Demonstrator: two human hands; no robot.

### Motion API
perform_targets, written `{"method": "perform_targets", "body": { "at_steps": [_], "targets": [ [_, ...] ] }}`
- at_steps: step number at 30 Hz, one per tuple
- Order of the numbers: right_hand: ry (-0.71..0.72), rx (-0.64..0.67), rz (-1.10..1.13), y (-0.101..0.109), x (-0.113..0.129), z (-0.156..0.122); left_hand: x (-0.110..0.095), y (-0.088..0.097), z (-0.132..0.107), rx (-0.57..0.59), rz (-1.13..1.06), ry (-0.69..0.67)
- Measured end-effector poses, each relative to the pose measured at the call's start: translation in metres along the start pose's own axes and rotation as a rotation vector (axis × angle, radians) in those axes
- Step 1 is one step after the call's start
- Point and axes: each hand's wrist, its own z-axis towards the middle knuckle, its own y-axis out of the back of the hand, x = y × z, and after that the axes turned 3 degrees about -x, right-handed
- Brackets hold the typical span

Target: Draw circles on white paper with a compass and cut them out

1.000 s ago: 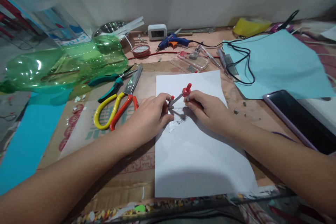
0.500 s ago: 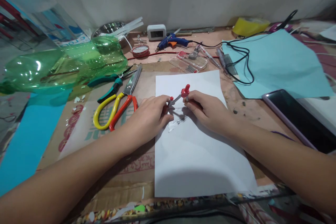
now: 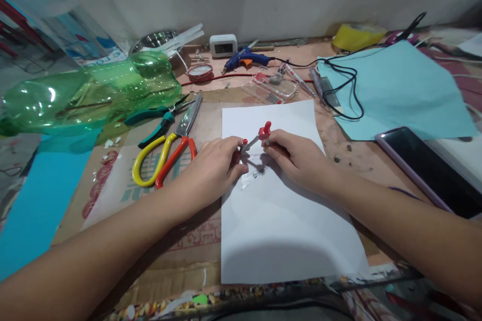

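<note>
A drawing compass (image 3: 259,137) with a red hinge and a red knob stands over a white sheet of paper (image 3: 278,220). My left hand (image 3: 214,165) is closed, pinching the leg with the small red knob. My right hand (image 3: 297,158) is closed on the other leg, just under the red hinge. A small clear plastic ruler (image 3: 251,176) lies on the paper under the compass, between the two hands. Both forearms rest on the table, reaching in from the near edge.
Yellow-and-orange scissors (image 3: 165,153) and green pliers (image 3: 160,123) lie left of the paper. A green plastic bottle (image 3: 90,93) lies at far left. A blue glue gun (image 3: 244,57), a clear case (image 3: 271,88), light blue paper (image 3: 399,90) and a phone (image 3: 425,168) sit behind and right.
Almost nothing differs: both hands keep their hold on the compass, and the view has shifted very slightly.
</note>
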Motion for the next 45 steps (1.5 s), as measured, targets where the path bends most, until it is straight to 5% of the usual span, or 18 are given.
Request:
{"method": "perform_targets", "body": {
  "at_steps": [45],
  "targets": [
    [-0.031, -0.028, 0.037, -0.0025, -0.0054, -0.0029, -0.0011, 0.0001, 0.0007, 0.011, -0.037, 0.034]
  ]
}}
